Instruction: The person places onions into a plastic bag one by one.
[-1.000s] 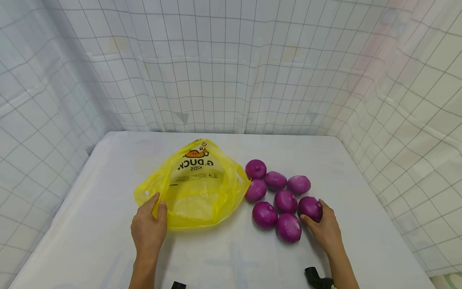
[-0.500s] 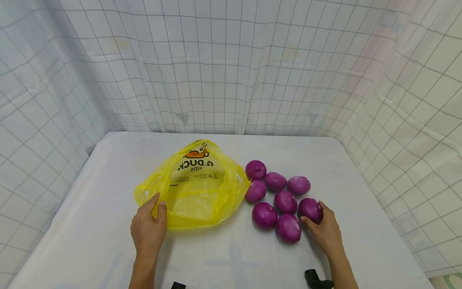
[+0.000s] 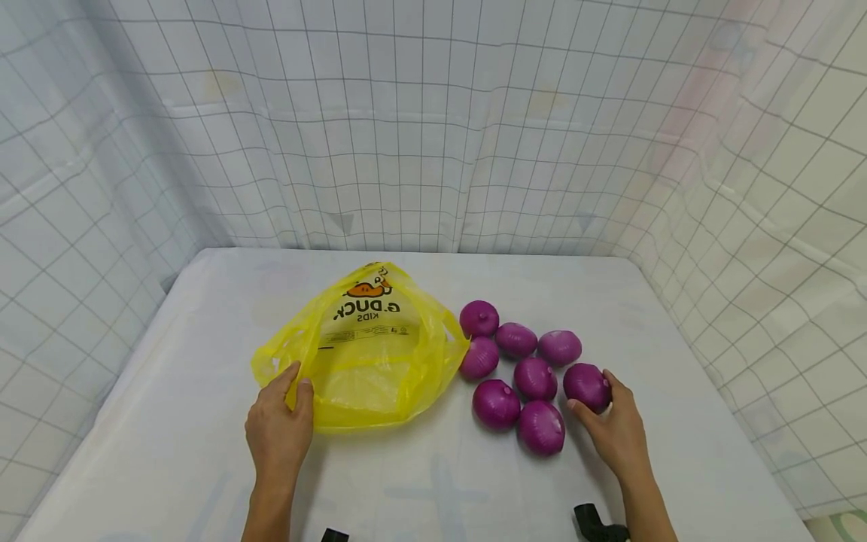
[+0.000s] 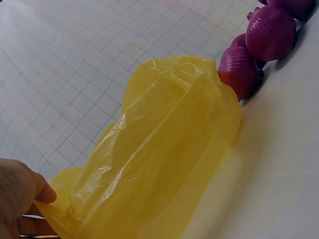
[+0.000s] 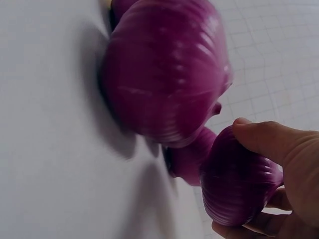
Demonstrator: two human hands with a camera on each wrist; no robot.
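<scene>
My left hand (image 3: 279,429) pinches the near left edge of a yellow plastic bag (image 3: 366,376), which lies with its mouth spread toward me and a duck print inside. In the left wrist view the thumb presses on the bag's film (image 4: 149,154), with fingers beneath. On the right, my right hand (image 3: 619,433) grips a purple onion (image 3: 586,387) between thumb and fingers. The right wrist view shows this held onion (image 5: 237,184) raised off the white surface, apart from a larger-looking onion (image 5: 164,69) close to the camera.
Several more purple onions (image 3: 535,379) sit clustered between the bag and my right hand; the leftmost onion (image 3: 479,357) borders the bag's right handle. A white cloth covers the table (image 3: 433,482). Grid-patterned curtains (image 3: 406,135) hang behind and at both sides.
My right hand has lifted its onion slightly and moved it a little to the right, away from the neighbouring onions. The left hand and the bag have stayed put.
</scene>
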